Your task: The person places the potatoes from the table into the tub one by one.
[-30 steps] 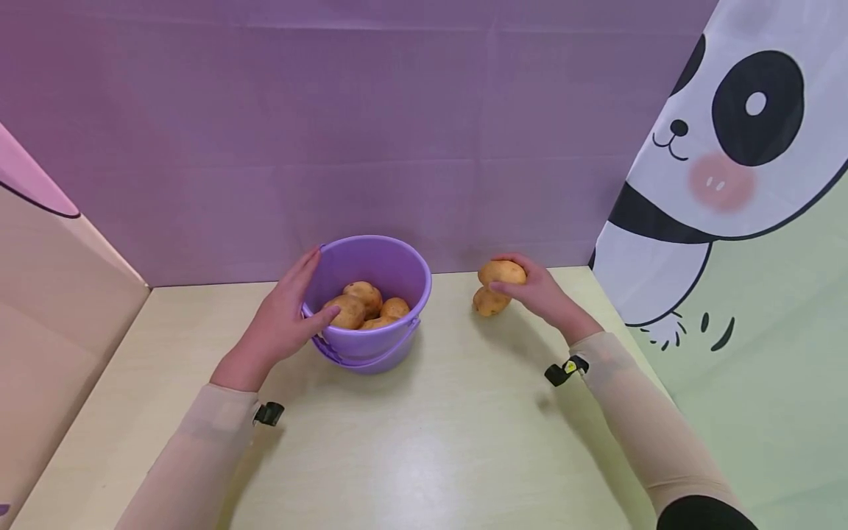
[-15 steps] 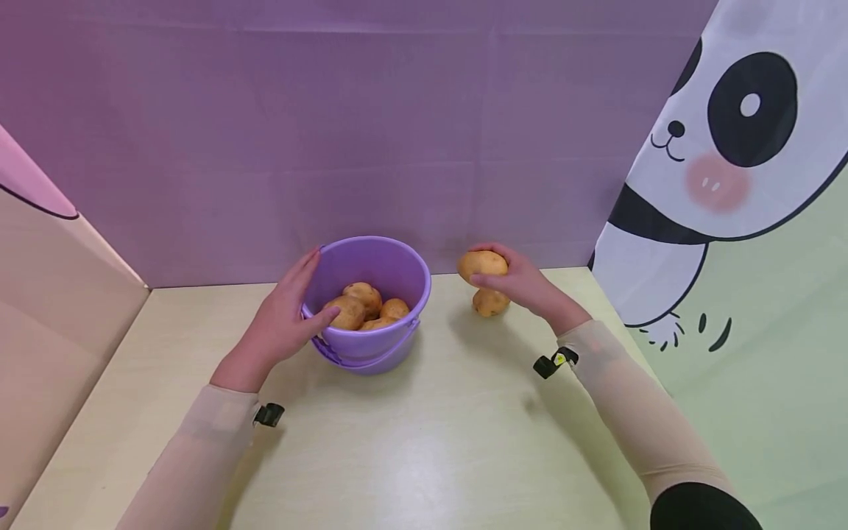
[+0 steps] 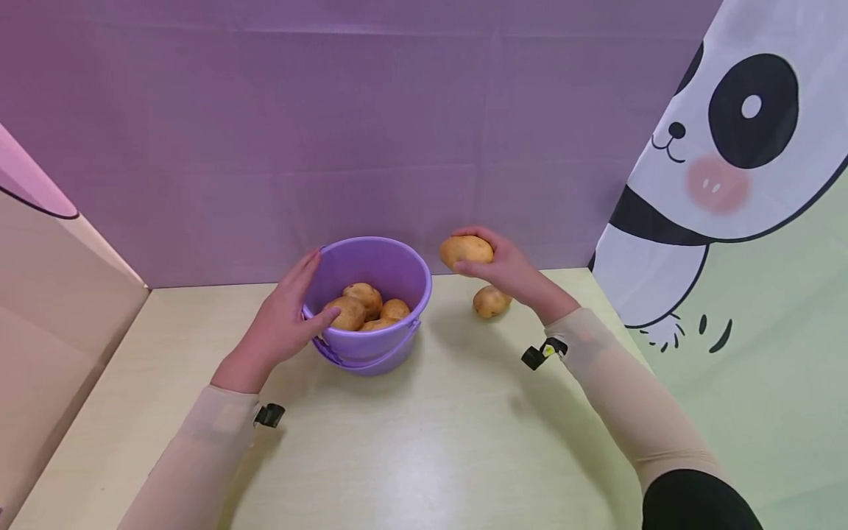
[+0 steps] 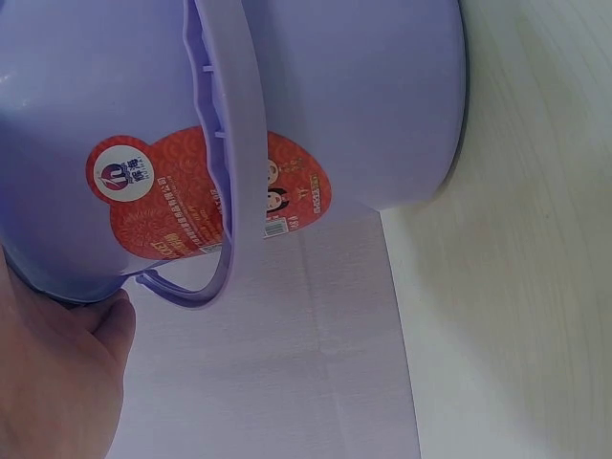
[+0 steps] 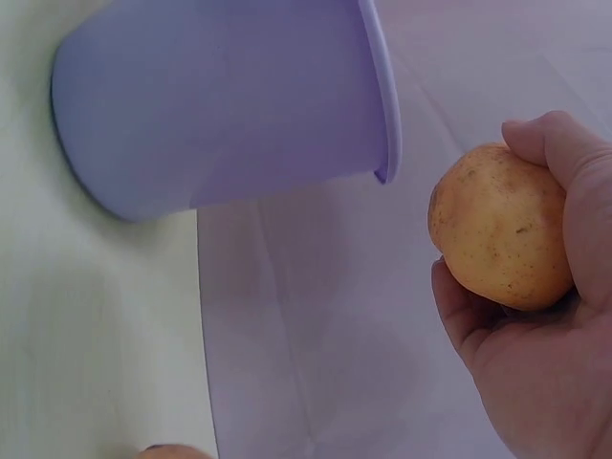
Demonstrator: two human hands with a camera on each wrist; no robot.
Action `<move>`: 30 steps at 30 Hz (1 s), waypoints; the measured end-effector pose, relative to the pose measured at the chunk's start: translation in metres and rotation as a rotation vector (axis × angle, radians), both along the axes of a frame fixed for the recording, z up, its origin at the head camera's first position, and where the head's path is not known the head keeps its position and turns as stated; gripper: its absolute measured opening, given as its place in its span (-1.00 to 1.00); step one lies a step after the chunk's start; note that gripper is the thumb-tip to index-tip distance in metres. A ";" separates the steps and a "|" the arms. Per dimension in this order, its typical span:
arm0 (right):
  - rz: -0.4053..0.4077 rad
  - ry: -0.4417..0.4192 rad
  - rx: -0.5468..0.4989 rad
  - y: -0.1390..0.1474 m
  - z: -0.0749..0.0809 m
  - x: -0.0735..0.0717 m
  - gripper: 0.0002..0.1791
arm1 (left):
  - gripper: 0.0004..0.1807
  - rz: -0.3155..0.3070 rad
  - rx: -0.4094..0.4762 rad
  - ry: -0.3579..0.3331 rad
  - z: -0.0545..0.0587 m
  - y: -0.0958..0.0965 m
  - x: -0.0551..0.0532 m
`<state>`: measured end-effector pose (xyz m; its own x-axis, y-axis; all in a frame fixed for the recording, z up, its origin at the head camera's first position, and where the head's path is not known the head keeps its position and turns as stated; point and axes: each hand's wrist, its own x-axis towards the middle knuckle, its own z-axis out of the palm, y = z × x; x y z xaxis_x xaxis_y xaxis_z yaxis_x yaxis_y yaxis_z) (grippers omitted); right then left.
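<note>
A purple bucket (image 3: pixel 404 272) with several potatoes (image 3: pixel 363 297) inside stands toward the back of the table. My left hand (image 3: pixel 281 316) grips its left rim, the thumb reaching over the near edge. In the left wrist view, a red label (image 4: pixel 172 196) and the lowered handle (image 4: pixel 251 124) show on the bucket's side. My right hand (image 3: pixel 510 269) holds a potato (image 5: pixel 502 229) between thumb and fingers, raised above the table to the right of the bucket. Another potato (image 3: pixel 491 302) lies on the table below the right hand.
The pale wooden table (image 3: pixel 397 442) meets a purple backdrop (image 3: pixel 397 132) close behind the bucket. Side panels stand at left and right, the right panel (image 3: pixel 762 309) printed with a panda.
My right hand has lifted the held potato up and leftward, away from the potato on the table and nearer the bucket. My left hand and the bucket have stayed put.
</note>
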<state>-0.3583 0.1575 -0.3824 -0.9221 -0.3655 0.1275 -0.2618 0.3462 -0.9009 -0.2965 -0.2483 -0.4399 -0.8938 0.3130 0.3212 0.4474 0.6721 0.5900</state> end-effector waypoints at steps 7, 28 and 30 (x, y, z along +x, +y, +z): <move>0.041 0.021 -0.014 -0.015 0.007 0.000 -0.41 | 0.08 -0.004 0.009 0.002 -0.001 0.000 0.000; 0.193 0.033 -0.010 -0.059 0.015 -0.012 -0.39 | 0.09 -0.001 0.011 0.010 -0.006 -0.002 -0.005; 0.199 0.036 -0.006 -0.063 0.015 -0.013 -0.38 | 0.09 -0.003 0.012 0.010 -0.005 -0.002 -0.005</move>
